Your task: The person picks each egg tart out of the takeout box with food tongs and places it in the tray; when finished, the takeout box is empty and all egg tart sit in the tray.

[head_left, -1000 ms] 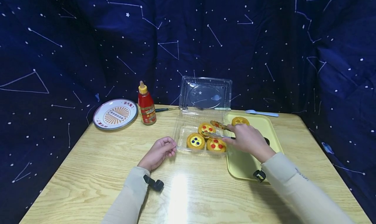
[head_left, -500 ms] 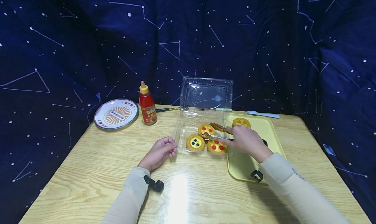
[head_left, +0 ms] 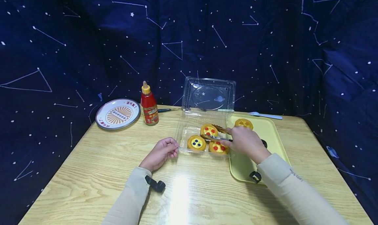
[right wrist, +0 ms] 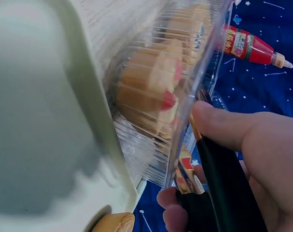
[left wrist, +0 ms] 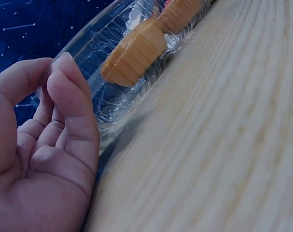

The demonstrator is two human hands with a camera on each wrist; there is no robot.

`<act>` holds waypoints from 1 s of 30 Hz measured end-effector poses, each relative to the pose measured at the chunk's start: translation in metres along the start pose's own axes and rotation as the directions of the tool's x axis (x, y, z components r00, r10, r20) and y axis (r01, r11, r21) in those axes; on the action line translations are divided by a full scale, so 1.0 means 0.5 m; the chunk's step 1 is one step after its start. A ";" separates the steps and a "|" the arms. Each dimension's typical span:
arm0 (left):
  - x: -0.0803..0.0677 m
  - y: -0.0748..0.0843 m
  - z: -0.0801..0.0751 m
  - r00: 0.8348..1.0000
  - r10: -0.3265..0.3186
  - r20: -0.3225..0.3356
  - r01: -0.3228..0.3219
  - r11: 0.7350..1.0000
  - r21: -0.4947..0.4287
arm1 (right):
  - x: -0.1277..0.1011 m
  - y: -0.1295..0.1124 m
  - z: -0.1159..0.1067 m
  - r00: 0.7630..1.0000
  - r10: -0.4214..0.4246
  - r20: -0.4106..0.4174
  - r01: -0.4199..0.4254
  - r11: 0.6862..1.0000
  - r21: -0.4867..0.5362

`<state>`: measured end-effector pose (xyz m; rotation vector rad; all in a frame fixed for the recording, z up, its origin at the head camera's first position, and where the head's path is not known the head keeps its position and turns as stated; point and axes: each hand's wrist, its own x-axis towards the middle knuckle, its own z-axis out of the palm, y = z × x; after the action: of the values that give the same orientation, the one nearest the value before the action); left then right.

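My left hand [head_left: 160, 153] pinches the front left corner of a clear plastic clamshell box [left wrist: 129, 108], its thumb and forefinger at the rim. The box's lid [head_left: 209, 94] stands raised behind it. Three toy egg tarts sit inside: one with blue dots [head_left: 196, 143], a front one with red dots [head_left: 219, 148] and a rear one with red dots [head_left: 208, 129]. My right hand [head_left: 245, 143] grips the black handles of food tongs [right wrist: 228, 179]. Their spread tips straddle the rear red-dotted tart, one arm behind it and one across its front edge.
A pale yellow tray [head_left: 242, 172] lies right of the box, bearing another tart [head_left: 244, 122] near its back left. A blue fork [head_left: 265, 115] lies behind it. At left stand a red sauce bottle [head_left: 150, 108] and a white plate [head_left: 101, 115]; a thin dark-handled tool [head_left: 165, 110] lies behind.
My right hand and the tongs have shifted slightly left, their tips reaching further over the rear red-dotted tart. My left hand keeps its pinch on the box corner. The head view has turned slightly.
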<state>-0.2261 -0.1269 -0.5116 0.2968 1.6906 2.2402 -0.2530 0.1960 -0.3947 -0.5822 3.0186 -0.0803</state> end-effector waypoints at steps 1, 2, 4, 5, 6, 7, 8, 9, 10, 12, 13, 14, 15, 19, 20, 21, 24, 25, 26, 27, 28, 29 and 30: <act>0.000 0.000 0.000 1.000 0.000 0.002 0.000 1.000 0.000 | -0.001 0.001 0.002 1.000 -0.002 -0.006 0.002 1.000 -0.003; 0.000 0.000 0.001 1.000 0.001 0.003 -0.001 1.000 0.003 | -0.002 0.002 0.003 1.000 -0.005 -0.017 0.005 1.000 -0.009; 0.001 0.000 0.001 1.000 0.000 0.002 0.000 1.000 0.006 | -0.005 0.004 0.006 0.999 -0.013 -0.045 0.012 1.000 -0.015; 0.001 0.000 0.001 1.000 0.000 0.002 0.000 1.000 0.008 | -0.006 0.006 0.007 0.998 -0.014 -0.057 0.013 1.000 -0.015; 0.001 -0.001 0.001 1.000 0.000 0.001 0.000 1.000 0.010 | -0.007 0.006 0.007 0.998 -0.014 -0.067 0.013 1.000 -0.013; 0.001 -0.001 0.000 1.000 0.000 0.000 0.000 1.000 0.012 | -0.009 0.007 0.007 0.997 -0.011 -0.078 0.010 1.000 -0.007; 0.002 -0.002 0.000 1.000 0.001 0.000 -0.001 1.000 0.012 | -0.010 0.007 0.006 0.996 -0.010 -0.087 0.010 1.000 0.001; 0.002 -0.002 -0.001 1.000 0.001 0.000 -0.001 1.000 0.011 | -0.012 0.008 0.005 0.995 -0.008 -0.097 0.009 1.000 0.007; 0.003 -0.003 -0.001 1.000 0.001 0.000 -0.001 1.000 0.010 | -0.013 0.009 0.003 0.994 -0.009 -0.105 0.011 1.000 0.013; 0.003 -0.005 -0.002 1.000 0.004 -0.001 -0.004 1.000 0.008 | -0.017 0.012 0.000 0.993 -0.015 -0.121 0.018 1.000 0.025; 0.003 -0.005 -0.003 1.000 0.005 -0.001 -0.005 1.000 0.008 | -0.019 0.014 -0.002 0.991 -0.016 -0.131 0.020 0.999 0.031; 0.003 -0.006 -0.003 1.000 0.008 0.002 -0.008 1.000 0.010 | -0.022 0.016 -0.004 0.989 -0.022 -0.143 0.027 0.999 0.034; 0.003 -0.006 -0.003 1.000 0.009 0.003 -0.010 1.000 0.011 | -0.025 0.018 -0.006 0.988 -0.026 -0.153 0.032 0.999 0.037; 0.002 -0.006 -0.004 1.000 0.010 0.007 -0.010 1.000 0.013 | -0.038 0.025 -0.017 0.984 -0.029 -0.178 0.039 0.998 0.051; 0.002 -0.005 -0.004 1.000 0.011 0.007 -0.011 1.000 0.013 | -0.042 0.027 -0.021 0.982 -0.027 -0.185 0.038 0.998 0.056; 0.001 -0.004 -0.003 1.000 0.009 0.004 -0.009 1.000 0.011 | -0.046 0.029 -0.024 0.981 -0.023 -0.192 0.035 0.998 0.061; 0.001 -0.002 -0.003 1.000 0.007 -0.001 -0.007 1.000 0.011 | -0.059 0.036 -0.034 0.974 -0.019 -0.227 0.036 0.997 0.071; 0.000 -0.001 -0.002 1.000 0.006 -0.002 -0.006 1.000 0.011 | -0.064 0.039 -0.037 0.971 -0.017 -0.240 0.037 0.996 0.076; 0.000 0.000 -0.001 1.000 0.005 -0.002 -0.005 1.000 0.011 | -0.070 0.042 -0.039 0.968 -0.014 -0.252 0.035 0.996 0.080; 0.000 0.000 -0.001 1.000 0.004 -0.001 -0.004 1.000 0.012 | -0.075 0.046 -0.041 0.965 -0.015 -0.263 0.037 0.996 0.080; 0.000 0.000 -0.001 1.000 0.003 0.000 -0.003 1.000 0.012 | -0.081 0.050 -0.043 0.962 -0.015 -0.272 0.038 0.996 0.080; -0.001 0.000 0.000 1.000 0.000 0.001 0.000 1.000 0.012 | -0.086 0.054 -0.046 0.960 -0.011 -0.279 0.034 0.996 0.080; 0.000 0.000 0.000 1.000 -0.001 0.003 0.001 1.000 0.012 | -0.092 0.059 -0.049 0.957 -0.008 -0.288 0.032 0.996 0.079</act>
<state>-0.2259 -0.1271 -0.5116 0.3020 1.7029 2.2279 -0.2232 0.2414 -0.3698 -0.6450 3.2687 -0.3166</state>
